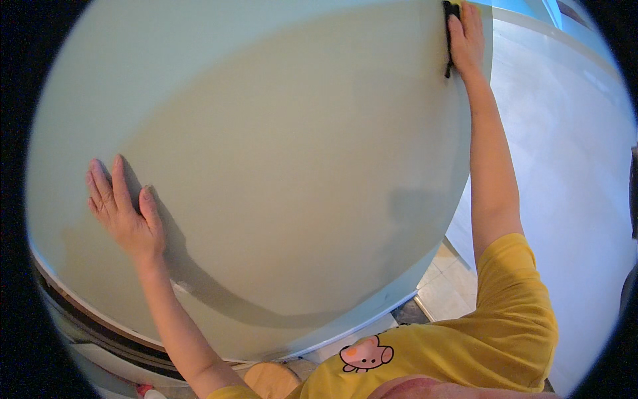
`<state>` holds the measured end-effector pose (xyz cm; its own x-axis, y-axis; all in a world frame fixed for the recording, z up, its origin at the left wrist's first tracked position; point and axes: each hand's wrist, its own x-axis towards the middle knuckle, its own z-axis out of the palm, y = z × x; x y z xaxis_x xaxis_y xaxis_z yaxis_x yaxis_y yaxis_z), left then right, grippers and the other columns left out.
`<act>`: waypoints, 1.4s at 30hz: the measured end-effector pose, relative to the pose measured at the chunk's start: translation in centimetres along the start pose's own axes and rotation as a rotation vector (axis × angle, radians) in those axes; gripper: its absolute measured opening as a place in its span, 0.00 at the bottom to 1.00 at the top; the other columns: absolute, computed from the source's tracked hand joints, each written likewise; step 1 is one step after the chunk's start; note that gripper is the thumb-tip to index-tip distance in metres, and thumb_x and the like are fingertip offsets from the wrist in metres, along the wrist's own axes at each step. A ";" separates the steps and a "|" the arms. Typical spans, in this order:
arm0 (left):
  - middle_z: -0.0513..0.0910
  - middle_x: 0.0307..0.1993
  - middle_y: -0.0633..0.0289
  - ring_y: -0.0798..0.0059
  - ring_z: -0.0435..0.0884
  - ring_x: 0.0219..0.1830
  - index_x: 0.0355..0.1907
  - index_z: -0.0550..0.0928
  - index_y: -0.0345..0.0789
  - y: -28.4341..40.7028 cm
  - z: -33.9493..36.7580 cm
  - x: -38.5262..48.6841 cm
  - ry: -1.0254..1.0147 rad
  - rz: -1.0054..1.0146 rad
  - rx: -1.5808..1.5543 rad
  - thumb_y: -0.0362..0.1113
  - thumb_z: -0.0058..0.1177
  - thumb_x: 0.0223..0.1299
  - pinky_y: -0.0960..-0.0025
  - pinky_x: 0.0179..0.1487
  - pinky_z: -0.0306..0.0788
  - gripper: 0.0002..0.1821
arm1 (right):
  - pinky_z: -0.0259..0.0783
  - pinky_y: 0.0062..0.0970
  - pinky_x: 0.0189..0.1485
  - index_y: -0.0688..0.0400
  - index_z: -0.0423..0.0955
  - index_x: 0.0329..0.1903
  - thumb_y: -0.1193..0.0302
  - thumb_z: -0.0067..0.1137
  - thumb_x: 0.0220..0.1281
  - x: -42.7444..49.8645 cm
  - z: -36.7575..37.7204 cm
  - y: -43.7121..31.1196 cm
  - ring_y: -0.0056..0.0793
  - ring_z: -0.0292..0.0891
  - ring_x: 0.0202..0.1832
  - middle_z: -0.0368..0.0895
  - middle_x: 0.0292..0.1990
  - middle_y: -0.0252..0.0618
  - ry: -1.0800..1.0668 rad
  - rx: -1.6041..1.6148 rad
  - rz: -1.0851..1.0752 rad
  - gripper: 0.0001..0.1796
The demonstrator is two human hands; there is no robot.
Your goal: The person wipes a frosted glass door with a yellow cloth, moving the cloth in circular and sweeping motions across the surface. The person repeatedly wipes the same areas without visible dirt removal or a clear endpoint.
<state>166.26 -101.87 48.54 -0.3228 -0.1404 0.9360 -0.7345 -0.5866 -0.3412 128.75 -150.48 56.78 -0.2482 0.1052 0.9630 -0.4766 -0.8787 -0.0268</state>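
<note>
A broad, smooth, pale grey-green sheet [299, 164] spreads out before me, my shadow lying over much of it. My left hand [122, 214] rests palm down on its left part, fingers spread and nothing held. Far off, by the sheet's upper right edge, my right hand [468, 45] grips a narrow black tool [449, 35], the thumb lying over it. Something yellow shows beside those fingertips at the top of the view. The hand hides part of the tool, and its exact kind is unclear.
To the right, past the sheet's edge, stretches a large whitish surface [558, 149]. Floor tiles [446, 279] show below the gap between them. A round wooden top [271, 381] sits near my body. Dark curved bands [99, 319] run under the sheet's lower left edge.
</note>
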 end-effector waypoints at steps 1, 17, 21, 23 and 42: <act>0.61 0.73 0.54 0.56 0.54 0.75 0.69 0.70 0.43 0.1 0.0 0.0 0.007 0.001 -0.016 0.50 0.44 0.68 0.51 0.74 0.42 0.28 | 0.52 0.44 0.72 0.58 0.67 0.66 0.53 0.49 0.66 -1.0 -0.6 2.0 0.49 0.56 0.71 0.64 0.68 0.50 -0.002 -0.029 0.034 0.31; 0.61 0.73 0.57 0.58 0.54 0.76 0.70 0.68 0.50 0.8 0.1 0.3 -0.025 0.008 0.074 0.54 0.43 0.69 0.51 0.74 0.45 0.28 | 0.45 0.54 0.73 0.57 0.61 0.70 0.60 0.52 0.64 -14.8 -2.4 -10.7 0.56 0.47 0.74 0.56 0.72 0.54 -0.114 -0.092 0.118 0.33; 0.60 0.73 0.58 0.58 0.54 0.76 0.70 0.68 0.53 0.4 -0.3 0.0 -0.017 -0.012 0.058 0.56 0.42 0.68 0.50 0.74 0.45 0.29 | 0.43 0.64 0.69 0.53 0.65 0.67 0.56 0.58 0.57 -14.0 -1.6 -22.6 0.57 0.46 0.74 0.57 0.71 0.49 -0.218 0.052 -0.053 0.35; 0.60 0.73 0.58 0.58 0.54 0.76 0.70 0.69 0.54 -0.1 -0.9 -0.1 -0.036 -0.027 0.043 0.57 0.42 0.68 0.49 0.74 0.45 0.29 | 0.45 0.63 0.69 0.51 0.68 0.65 0.54 0.60 0.54 -14.1 -2.0 -28.0 0.55 0.49 0.73 0.59 0.71 0.46 -0.291 0.086 -0.119 0.35; 0.61 0.73 0.61 0.60 0.55 0.75 0.68 0.71 0.56 -0.4 -2.5 -1.8 0.031 -0.034 -0.007 0.58 0.42 0.67 0.49 0.74 0.44 0.28 | 0.46 0.55 0.72 0.37 0.78 0.56 0.66 0.63 0.39 -21.2 -6.5 -26.8 0.45 0.62 0.68 0.71 0.65 0.34 -0.548 0.304 -0.511 0.32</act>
<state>165.66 -99.38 46.76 -0.3155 -0.0957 0.9441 -0.7495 -0.5850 -0.3098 141.29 -126.08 35.36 0.4246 0.3538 0.8334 -0.1496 -0.8804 0.4500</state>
